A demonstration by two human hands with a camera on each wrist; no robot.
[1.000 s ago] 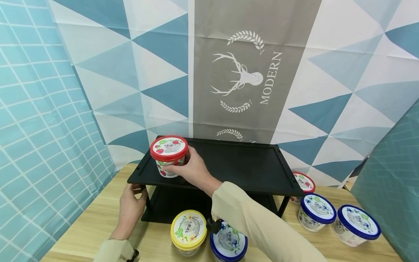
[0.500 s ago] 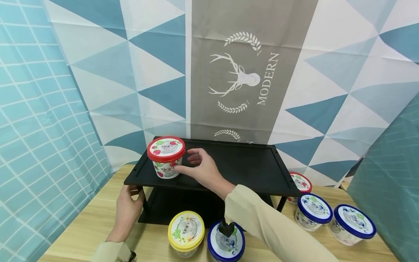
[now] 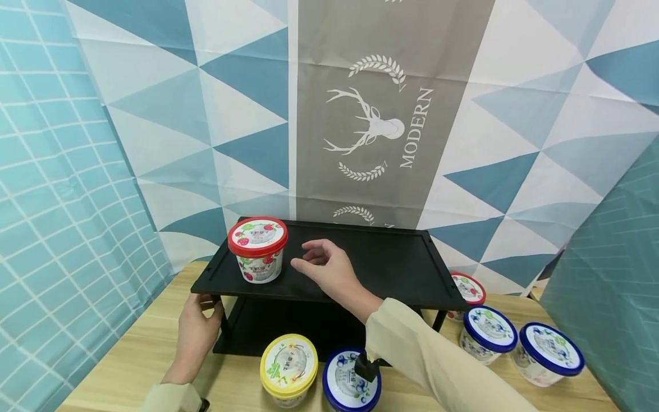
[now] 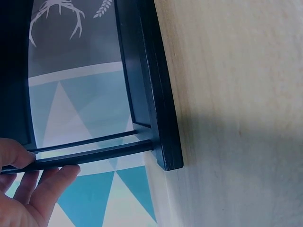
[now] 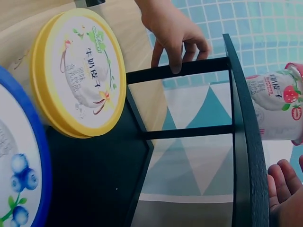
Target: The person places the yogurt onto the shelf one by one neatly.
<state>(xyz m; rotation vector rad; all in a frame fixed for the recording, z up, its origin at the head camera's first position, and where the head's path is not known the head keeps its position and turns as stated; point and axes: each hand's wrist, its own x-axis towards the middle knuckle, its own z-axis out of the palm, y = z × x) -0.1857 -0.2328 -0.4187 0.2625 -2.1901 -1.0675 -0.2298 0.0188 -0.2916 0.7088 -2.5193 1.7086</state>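
Wooden counter (image 3: 123,357), black rack (image 3: 280,317): red-lidded tub (image 3: 259,260), just released, stands near the left edge of the top shelf (image 3: 376,263); your right hand (image 3: 332,272) loose, empty, beside it; your left hand (image 3: 198,329) gripping a post (image 4: 106,152).

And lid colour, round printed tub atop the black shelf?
White lid, red rim; best in head view.

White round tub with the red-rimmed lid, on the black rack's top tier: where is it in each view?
Head: the white round tub with the red-rimmed lid is left of centre, on the upper tier of the black two-tier rack.
Left wrist: not in it.
Right wrist: the tub is at the right edge, sideways and cut off.
Shared landmark: the rack's post, held by the left hand.
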